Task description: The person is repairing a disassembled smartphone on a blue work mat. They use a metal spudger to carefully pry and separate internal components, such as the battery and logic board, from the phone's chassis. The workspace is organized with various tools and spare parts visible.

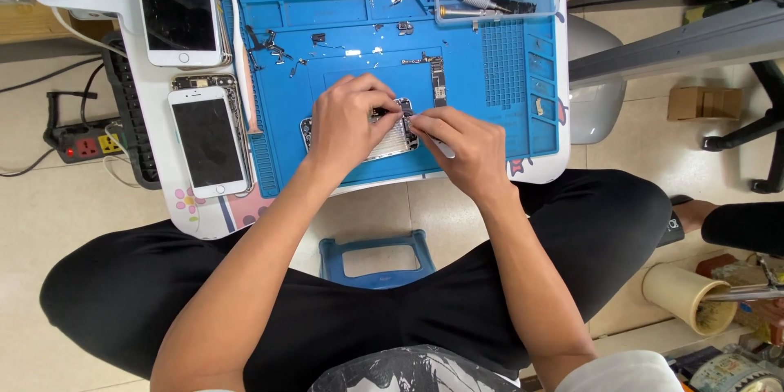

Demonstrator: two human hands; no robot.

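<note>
An opened phone chassis [390, 137] lies on the blue repair mat [490, 139] near the front edge of the surface, pinned by the left hand [349, 118]. The right hand [457, 143] is clenched on a slim white tool [443, 148]. A slip could gouge the exposed parts; loose screws [273, 47] nearby could be scattered.

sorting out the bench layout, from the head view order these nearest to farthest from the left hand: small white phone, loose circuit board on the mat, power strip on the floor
1. Loose circuit board, just up and right of the left hand, on the blue mat.
2. Small white phone, at the mat's left edge.
3. Power strip, far left, on the floor.
</note>
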